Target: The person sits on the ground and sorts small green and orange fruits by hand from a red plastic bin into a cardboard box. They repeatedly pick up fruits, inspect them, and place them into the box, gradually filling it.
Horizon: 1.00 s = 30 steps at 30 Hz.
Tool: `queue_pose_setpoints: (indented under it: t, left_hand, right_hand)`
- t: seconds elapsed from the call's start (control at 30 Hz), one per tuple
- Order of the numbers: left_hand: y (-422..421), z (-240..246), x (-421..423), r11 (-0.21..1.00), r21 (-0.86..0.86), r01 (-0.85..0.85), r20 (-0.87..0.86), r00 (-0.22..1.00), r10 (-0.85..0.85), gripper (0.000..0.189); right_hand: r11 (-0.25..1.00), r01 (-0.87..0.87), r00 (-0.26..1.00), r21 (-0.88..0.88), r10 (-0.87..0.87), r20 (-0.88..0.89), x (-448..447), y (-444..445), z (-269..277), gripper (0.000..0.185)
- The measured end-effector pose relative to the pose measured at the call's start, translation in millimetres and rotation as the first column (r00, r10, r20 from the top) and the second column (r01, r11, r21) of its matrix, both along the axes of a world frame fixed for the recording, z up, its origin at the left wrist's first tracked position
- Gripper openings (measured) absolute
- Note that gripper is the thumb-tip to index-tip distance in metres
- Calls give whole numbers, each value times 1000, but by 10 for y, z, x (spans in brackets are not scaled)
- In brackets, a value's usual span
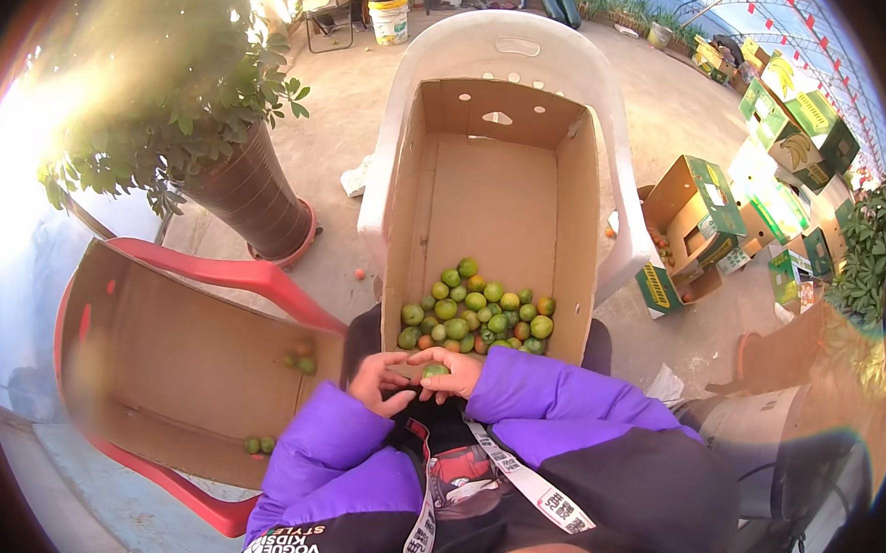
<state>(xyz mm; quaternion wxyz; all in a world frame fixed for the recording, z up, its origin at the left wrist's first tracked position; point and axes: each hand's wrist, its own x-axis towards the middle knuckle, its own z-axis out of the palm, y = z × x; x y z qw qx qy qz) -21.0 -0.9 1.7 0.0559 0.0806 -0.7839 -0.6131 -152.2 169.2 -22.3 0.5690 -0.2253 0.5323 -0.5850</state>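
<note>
My right hand (pixel 459 373) is closed around a green tomato (pixel 435 371), just over the near edge of a cardboard box. Beside it, my left hand (pixel 379 383) is empty with its fingers spread, thumb and fingertips close to the right hand. The cardboard box (pixel 493 189) leans on a white plastic chair (pixel 623 136) in front of me. Green tomatoes (pixel 475 301), a few turning orange, are heaped in its near end. To my left, a second cardboard box (pixel 184 345) rests on a red plastic chair (pixel 277 286). Some green tomatoes (pixel 305 365) lie in it.
A potted tree (pixel 249 184) stands at the left, beyond the red chair. Printed cartons (pixel 717 208) are piled at the right, one with reddish tomatoes inside. Farther back are a folding chair (pixel 327 15) and a bucket (pixel 389 22). A small red tomato (pixel 359 273) lies on the floor.
</note>
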Motion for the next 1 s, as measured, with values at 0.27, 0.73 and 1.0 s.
queue_pose_setpoints:
  t: [0.27, 0.73, 1.0]
  left_hand:
    - [-1425, -600, 1213, 426, -887, -175, 236, 621, 747, 44]
    - [-1314, -921, 1449, 485, -803, 347, 596, 458, 659, 43]
    - [-1298, -950, 1439, 495, -789, 363, 614, 451, 648, 43]
  right_hand:
    - [700, 667, 745, 253, -623, -240, -436, 250, -691, 66]
    - [815, 534, 845, 228, -502, -186, -448, 281, -906, 50]
    - [832, 506, 861, 225, -476, -177, -433, 280, -878, 48]
